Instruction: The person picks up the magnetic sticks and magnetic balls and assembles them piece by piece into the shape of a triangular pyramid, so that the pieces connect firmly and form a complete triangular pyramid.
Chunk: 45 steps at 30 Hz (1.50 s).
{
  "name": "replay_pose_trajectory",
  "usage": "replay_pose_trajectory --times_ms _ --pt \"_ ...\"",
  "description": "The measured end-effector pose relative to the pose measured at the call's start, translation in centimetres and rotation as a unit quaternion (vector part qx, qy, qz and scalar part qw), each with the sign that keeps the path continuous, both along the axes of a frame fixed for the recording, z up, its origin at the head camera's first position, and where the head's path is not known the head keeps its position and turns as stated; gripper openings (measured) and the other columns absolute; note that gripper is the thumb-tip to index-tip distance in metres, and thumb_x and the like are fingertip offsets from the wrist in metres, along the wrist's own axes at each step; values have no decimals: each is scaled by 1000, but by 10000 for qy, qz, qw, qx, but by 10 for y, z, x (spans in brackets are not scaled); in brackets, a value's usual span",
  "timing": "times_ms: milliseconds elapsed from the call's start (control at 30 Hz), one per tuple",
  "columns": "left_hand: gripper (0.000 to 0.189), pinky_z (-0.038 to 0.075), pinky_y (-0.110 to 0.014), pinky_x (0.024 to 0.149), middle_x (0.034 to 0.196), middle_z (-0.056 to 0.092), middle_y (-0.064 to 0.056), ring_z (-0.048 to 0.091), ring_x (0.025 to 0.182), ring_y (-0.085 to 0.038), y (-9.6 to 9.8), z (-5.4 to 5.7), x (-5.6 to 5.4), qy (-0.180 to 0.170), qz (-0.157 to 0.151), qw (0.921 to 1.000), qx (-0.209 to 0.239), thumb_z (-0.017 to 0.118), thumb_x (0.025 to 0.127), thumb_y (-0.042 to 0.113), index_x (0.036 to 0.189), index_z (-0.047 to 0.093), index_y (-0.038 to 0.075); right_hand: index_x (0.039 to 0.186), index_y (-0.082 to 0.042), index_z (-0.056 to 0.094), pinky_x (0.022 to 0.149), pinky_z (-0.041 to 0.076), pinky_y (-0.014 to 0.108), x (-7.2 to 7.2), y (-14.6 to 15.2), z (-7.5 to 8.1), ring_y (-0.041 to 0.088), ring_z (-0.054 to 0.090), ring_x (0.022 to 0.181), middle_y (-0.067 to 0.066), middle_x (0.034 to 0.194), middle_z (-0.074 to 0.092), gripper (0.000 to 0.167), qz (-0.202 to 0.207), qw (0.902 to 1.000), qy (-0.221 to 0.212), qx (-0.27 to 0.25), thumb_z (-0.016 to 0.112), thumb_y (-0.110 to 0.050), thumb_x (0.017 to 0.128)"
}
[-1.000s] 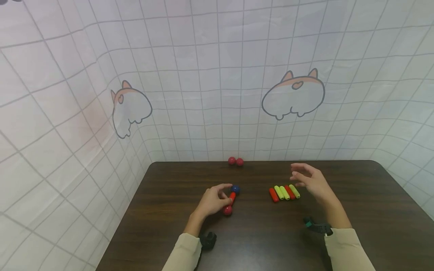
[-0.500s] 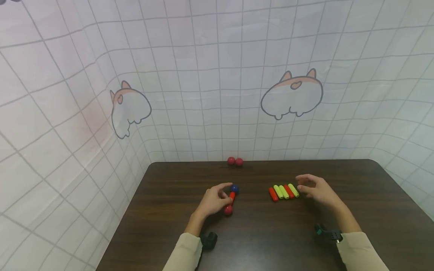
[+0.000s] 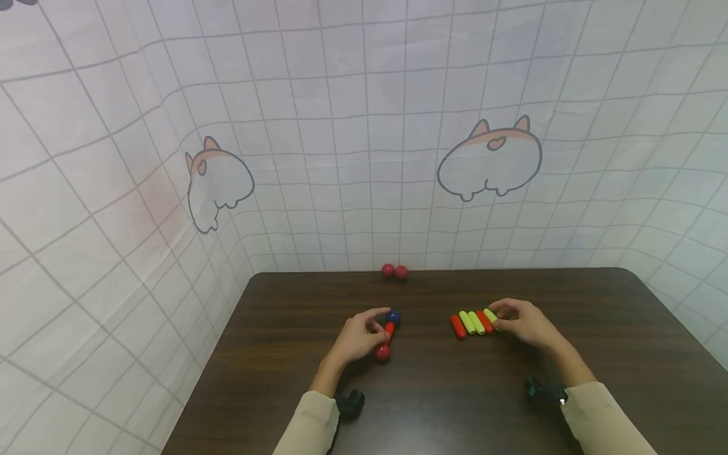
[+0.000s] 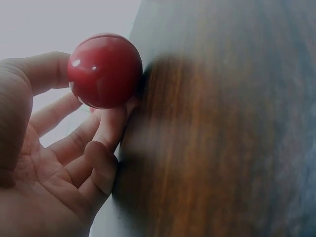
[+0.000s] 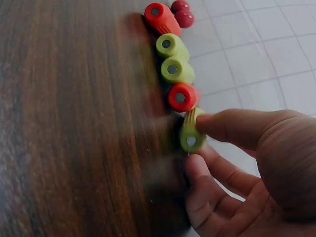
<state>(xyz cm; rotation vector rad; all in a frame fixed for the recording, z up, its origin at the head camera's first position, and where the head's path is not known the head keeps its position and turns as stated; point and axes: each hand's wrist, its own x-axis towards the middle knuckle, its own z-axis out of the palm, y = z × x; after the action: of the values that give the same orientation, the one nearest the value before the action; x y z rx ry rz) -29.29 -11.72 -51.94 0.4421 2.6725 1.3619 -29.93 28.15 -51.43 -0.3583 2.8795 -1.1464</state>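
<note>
A red magnetic rod [image 3: 389,332] lies on the table with a blue ball [image 3: 394,316] at its far end and a red ball [image 3: 383,352] at its near end. My left hand [image 3: 357,338] holds this piece, thumb by the rod and index finger at the blue ball. In the left wrist view the red ball [image 4: 105,70] hides the rod. My right hand [image 3: 526,323] pinches the rightmost yellow-green magnetic rod [image 3: 491,318] of a row. Its metal end shows in the right wrist view, where the thumb [image 5: 232,123] presses the rod's side [image 5: 191,136].
Beside the pinched rod lie a red rod [image 3: 485,321], two yellow-green rods [image 3: 471,322] and another red rod [image 3: 458,327]. Two red balls [image 3: 395,271] sit at the table's back edge, by a white gridded cloth [image 3: 318,189]. Dark wood forms the table top [image 3: 432,404].
My right hand has come down and in to the row's right end, and its fingers have closed on the yellow-green rod. The left hand stays on its piece.
</note>
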Motion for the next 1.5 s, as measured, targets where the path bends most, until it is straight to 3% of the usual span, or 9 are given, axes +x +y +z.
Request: replay_pose_trajectory --times_ms 467,800,967,1167,1300,1500 --pt "54 43 -27 60 88 70 4 55 68 -10 1 3 -2 -89 26 10000 34 73 89 16 141 62 24 125 -6 67 66 42 33 -1 3 3 21 55 81 7 97 68 33 -276 9990 -123 330 71 -13 92" --pt "54 41 -27 60 90 71 3 54 68 -10 1 2 -3 -80 16 10000 45 74 89 15 141 62 23 134 -7 63 64 42 34 2 1 7 22 57 80 14 102 71 40 -533 9984 55 157 68 -11 94" --pt "53 41 -26 60 91 71 3 54 68 -10 0 0 -3 -121 42 9999 56 74 90 16 141 62 24 139 -8 60 65 44 33 7 -6 18 22 60 85 16 106 71 43 -411 9990 171 -78 67 -12 97" --pt "52 41 -26 60 92 72 2 54 69 -10 -1 0 -2 -154 45 9998 137 74 90 15 141 62 22 142 -8 58 58 42 30 18 -22 34 17 54 75 17 107 67 44 -153 9983 51 -552 67 -13 99" --pt "52 41 -27 60 93 71 2 54 70 -11 -1 -1 -1 -227 70 9996 162 73 90 16 140 62 24 143 -9 58 57 43 29 23 -33 39 14 52 70 17 108 65 44 1 9972 -53 -752 65 -12 99" --pt "52 41 -28 60 93 71 1 54 70 -12 -1 0 0 -235 52 9995 223 73 90 15 140 63 23 142 -9 59 59 48 30 28 -51 42 21 57 74 17 108 66 43 284 9948 -117 -970 65 -11 99"
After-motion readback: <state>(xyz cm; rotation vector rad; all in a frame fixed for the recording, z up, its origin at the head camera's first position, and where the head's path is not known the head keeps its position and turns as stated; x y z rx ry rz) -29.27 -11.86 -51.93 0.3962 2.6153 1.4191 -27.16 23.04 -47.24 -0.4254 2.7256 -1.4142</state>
